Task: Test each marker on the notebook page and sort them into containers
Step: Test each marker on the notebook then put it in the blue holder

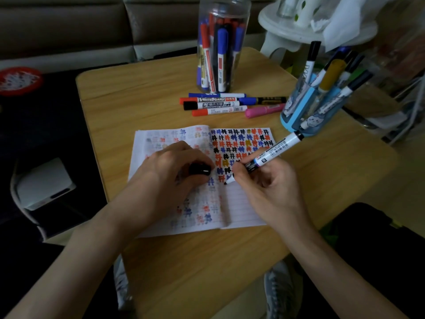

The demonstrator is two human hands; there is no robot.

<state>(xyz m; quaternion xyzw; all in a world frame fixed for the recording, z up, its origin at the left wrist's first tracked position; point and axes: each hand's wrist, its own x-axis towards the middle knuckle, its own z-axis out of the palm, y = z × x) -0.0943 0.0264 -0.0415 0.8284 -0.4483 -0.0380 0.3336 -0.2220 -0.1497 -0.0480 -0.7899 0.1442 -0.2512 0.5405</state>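
I'd keep the marker (pixel 273 150) tip light and draw one short hash on the bare lines just under the lowest row of marks, so the ink reads cleanly. My right grip (pixel 264 180) is clenched round the marker's barrel, tip on the notebook (pixel 243 208) near the tabletop's (pixel 207 261) middle. My left grip (pixel 174 166) pinches what looks like its black cap (pixel 199 169) and rests on the left page, though the light is dim.
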